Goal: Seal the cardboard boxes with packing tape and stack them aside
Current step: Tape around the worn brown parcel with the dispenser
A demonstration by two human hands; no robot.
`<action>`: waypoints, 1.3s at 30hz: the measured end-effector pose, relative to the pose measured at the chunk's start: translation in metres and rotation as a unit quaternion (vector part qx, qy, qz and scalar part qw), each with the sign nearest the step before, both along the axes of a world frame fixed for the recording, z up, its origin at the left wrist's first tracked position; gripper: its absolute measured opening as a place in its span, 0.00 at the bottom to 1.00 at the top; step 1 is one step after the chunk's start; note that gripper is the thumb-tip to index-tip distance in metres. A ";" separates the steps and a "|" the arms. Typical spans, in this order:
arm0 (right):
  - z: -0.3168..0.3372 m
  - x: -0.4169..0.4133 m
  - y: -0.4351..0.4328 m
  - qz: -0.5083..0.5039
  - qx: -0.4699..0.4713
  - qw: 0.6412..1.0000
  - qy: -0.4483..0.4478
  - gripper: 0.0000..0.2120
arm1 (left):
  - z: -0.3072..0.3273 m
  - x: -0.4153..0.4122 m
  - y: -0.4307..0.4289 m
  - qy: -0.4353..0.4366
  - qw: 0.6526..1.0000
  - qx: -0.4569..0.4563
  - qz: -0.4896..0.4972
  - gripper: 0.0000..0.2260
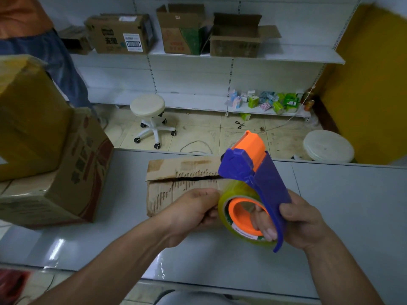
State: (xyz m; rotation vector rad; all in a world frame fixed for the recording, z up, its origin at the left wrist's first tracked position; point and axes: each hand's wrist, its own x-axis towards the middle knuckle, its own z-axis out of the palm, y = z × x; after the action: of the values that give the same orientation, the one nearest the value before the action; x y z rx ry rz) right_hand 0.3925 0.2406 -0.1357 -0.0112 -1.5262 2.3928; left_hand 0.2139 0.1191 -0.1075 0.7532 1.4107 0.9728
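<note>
Gaping along its seam, the scuffed, torn cardboard box (pixel 174 172) lies on the table (pixel 334 205); right hand (pixel 302 220) grips the tape dispenser (pixel 253 170), left hand (pixel 193 209) pinches the roll (pixel 228 200).

cardboard boxes (pixel 167 170): 7 | tape dispenser (pixel 267 175): 1 | stools (pixel 147 105): 2 | scissors (pixel 240 124): 1 | hands (pixel 193 209): 2

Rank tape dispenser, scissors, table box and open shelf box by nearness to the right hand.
1. Tape dispenser, held in the right hand.
2. Table box, just to its left.
3. Scissors, on the floor beyond.
4. Open shelf box, high at the back.
</note>
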 end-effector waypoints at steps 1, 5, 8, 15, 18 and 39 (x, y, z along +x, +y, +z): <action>0.002 0.002 0.002 0.007 0.005 1.000 -0.001 0.11 | -0.001 0.004 0.001 -0.001 1.000 0.015 0.017 0.16; 0.009 0.013 0.011 0.044 -0.001 0.999 -0.027 0.13 | 0.005 0.007 0.011 0.014 0.991 0.076 0.114 0.18; 0.012 0.023 0.013 0.039 -0.018 0.996 -0.079 0.16 | 0.017 0.000 0.015 0.092 0.975 0.148 0.138 0.16; 0.034 0.024 0.012 0.021 -0.008 0.996 -0.088 0.15 | 0.026 0.009 0.012 0.167 0.954 0.182 0.168 0.16; 0.038 0.021 0.003 0.029 -0.021 0.995 -0.094 0.14 | 0.027 0.006 0.013 0.058 0.980 0.106 0.160 0.23; 0.082 -0.034 -0.029 0.006 0.183 0.935 -0.304 0.19 | 0.032 -0.082 -0.018 0.057 0.996 0.031 0.065 0.06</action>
State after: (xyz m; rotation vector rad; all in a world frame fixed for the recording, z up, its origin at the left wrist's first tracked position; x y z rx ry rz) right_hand 0.3584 0.2115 -0.0541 -0.7213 -2.2183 2.1761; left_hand 0.1322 0.1009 -0.0751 0.7800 1.5503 1.0928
